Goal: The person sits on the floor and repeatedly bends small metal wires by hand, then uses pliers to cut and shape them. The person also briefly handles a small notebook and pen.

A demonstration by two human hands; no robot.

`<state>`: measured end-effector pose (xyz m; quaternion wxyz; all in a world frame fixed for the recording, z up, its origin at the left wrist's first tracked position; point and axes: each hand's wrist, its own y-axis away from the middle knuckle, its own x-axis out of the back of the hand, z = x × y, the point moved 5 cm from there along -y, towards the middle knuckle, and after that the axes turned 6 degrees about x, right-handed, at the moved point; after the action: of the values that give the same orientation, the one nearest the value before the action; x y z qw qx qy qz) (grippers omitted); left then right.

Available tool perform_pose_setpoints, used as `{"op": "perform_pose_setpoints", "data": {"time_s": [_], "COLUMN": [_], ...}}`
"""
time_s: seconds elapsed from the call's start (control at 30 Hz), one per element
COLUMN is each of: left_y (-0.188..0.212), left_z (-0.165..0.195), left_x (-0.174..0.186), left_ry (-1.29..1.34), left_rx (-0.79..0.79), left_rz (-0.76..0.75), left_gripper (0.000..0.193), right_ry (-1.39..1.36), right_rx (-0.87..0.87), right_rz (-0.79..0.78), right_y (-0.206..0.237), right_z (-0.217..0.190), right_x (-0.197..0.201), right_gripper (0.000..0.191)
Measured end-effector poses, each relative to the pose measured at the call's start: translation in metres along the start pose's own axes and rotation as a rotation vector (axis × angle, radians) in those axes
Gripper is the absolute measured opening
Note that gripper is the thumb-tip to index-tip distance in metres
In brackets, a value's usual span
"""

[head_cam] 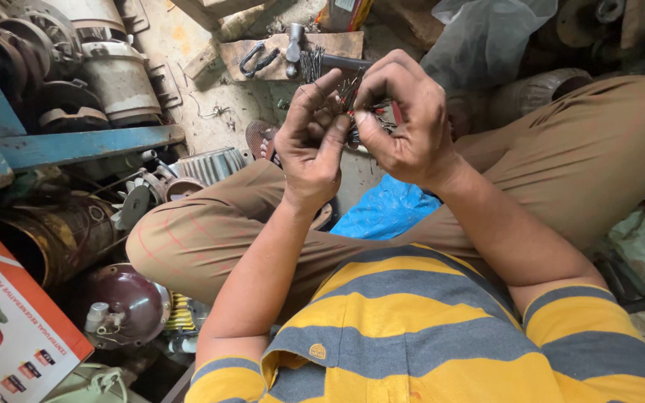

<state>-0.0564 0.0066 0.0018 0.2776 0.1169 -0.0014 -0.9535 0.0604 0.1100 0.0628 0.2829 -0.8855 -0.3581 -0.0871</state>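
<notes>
1. Pinching a bundle of thin dark wires (pixel 351 112) between them, the left hand (pixel 309 142) and right hand (pixel 404 123) meet in front of the chest, above the knees. Both grips are closed on the bundle: left thumb and fingertips from the left side, right fingers curled over it from the right.
2. Bundle sits directly between the two hands, mostly hidden by fingers. Strands fan upward and away from the body; long axis appears roughly upright, tilted away. Exact strand ends too fine to tell.
3. Neither hand is clearly nearer; both touch it. Right hand covers more of it.
4. Below the hands: crossed legs in tan trousers (pixel 210 224), a blue plastic sheet (pixel 386 209) between the knees, a sandal (pixel 261 139) just past the left hand.
5. Further out on the dusty concrete floor (pixel 181 45): a hammer (pixel 296 46) on a wooden board (pixel 293 56), well apart from the hands.
6. Left margin: motor housings (pixel 117 75), a blue metal frame (pixel 83 145), a maroon motor cover (pixel 128 298), an orange carton (pixel 16 328). Room is cluttered on all sides.
</notes>
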Motion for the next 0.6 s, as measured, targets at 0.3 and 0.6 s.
{"op": "perform_pose_setpoints", "data": {"time_s": [0.3, 0.6], "left_y": [0.001, 0.0], "left_z": [-0.002, -0.007], "left_x": [0.0, 0.0], "left_ry": [0.155, 0.182], "left_rx": [-0.002, 0.012], "left_rz": [-0.105, -0.1], "left_gripper": [0.029, 0.025], "right_ry": [-0.077, -0.064], "right_rx": [0.034, -0.044], "right_rz": [0.06, 0.101], "right_y": [-0.001, 0.008], "right_z": [-0.007, 0.004], "right_x": [-0.001, -0.002], "right_gripper": [0.024, 0.026]}}
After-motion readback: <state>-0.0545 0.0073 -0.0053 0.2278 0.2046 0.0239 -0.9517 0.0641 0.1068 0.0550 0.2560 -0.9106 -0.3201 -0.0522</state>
